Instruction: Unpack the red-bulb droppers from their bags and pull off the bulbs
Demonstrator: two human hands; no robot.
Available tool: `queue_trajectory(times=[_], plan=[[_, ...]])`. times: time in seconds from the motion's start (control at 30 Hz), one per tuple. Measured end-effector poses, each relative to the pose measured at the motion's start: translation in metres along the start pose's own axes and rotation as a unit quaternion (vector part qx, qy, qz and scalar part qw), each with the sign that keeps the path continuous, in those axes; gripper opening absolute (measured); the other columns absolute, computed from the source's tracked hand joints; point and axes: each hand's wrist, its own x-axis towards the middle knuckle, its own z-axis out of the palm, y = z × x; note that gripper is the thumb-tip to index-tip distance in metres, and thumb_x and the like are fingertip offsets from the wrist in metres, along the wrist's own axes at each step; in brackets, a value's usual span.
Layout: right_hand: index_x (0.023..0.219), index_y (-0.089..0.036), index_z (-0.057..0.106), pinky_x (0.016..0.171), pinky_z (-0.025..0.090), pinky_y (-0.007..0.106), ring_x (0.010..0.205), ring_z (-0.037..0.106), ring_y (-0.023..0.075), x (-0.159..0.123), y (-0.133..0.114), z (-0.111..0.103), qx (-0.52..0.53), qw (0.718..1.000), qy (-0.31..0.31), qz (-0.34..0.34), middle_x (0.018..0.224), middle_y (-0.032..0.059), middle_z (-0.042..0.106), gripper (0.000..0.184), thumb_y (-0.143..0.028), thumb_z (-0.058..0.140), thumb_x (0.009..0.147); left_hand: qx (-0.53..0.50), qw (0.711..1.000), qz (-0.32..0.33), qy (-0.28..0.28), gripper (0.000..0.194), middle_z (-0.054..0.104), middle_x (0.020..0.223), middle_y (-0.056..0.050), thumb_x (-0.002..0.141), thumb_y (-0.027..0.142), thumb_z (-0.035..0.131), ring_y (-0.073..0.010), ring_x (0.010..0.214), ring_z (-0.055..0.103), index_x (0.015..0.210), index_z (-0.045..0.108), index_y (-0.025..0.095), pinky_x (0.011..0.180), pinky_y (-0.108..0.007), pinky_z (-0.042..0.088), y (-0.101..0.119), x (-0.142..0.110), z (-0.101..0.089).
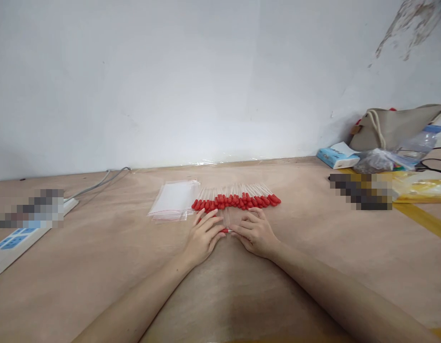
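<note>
Between my hands lies a single dropper (pixel 225 230), a slim clear tube with a red bulb. The thumb and finger of my left hand (pixel 203 235) pinch its red end. From the other side my right hand (pixel 255 234) is closed at the clear tube end, most of which its fingers hide. Just beyond my fingertips, a row of several droppers (pixel 236 201) is laid out, red bulbs toward me and thin clear tubes toward the wall. Left of this row is a stack of clear zip bags (pixel 173 199) with red seal lines.
A power strip (pixel 23 238) with a grey cable (pixel 102 182) is at the left. At the right are a blue tissue pack (pixel 336 156), a plastic bag (pixel 374 161), a beige bag (pixel 402 126) and a blurred dark item (pixel 361 191). The white wall (pixel 163 85) bounds the wooden table (pixel 98 267).
</note>
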Motion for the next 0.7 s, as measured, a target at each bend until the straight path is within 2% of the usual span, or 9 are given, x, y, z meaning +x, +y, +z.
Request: queue_trajectory(times=[0.37,0.5,0.7], plan=[[0.082,-0.025,0.062,0.087,0.025,0.037,0.068,0.047,0.0123,0.002,-0.005,-0.008,0.0,1.0,-0.018,-0.023,0.061,-0.0038,0.063,0.011,-0.025,0.052,0.082,-0.007,1.0,-0.003,-0.016,0.015,0.066,0.092,-0.001,0.085,0.021,0.046,-0.0193,0.108,0.051,0.08,0.061,0.02,0.102,-0.044,0.023,0.006,-0.005,-0.008],[0.082,-0.026,0.062,0.088,0.024,0.037,0.066,0.047,0.0117,0.002,-0.005,-0.009,-0.005,0.999,-0.027,-0.033,0.058,-0.0042,0.062,0.012,-0.024,0.05,0.083,-0.013,1.0,0.006,-0.016,0.014,0.066,0.084,0.001,0.084,0.018,0.046,-0.0181,0.102,0.054,0.08,0.059,0.02,0.1,-0.043,0.023,0.008,-0.004,-0.01],[0.086,-0.025,0.06,0.088,0.025,0.037,0.066,0.047,0.0107,0.0,-0.004,-0.009,-0.016,0.998,-0.01,-0.065,0.057,-0.0052,0.06,0.011,-0.022,0.051,0.082,-0.028,0.999,0.015,-0.022,0.014,0.066,0.083,0.001,0.083,0.016,0.045,-0.0172,0.099,0.054,0.077,0.057,0.019,0.099,-0.042,0.023,0.008,-0.007,-0.011]])
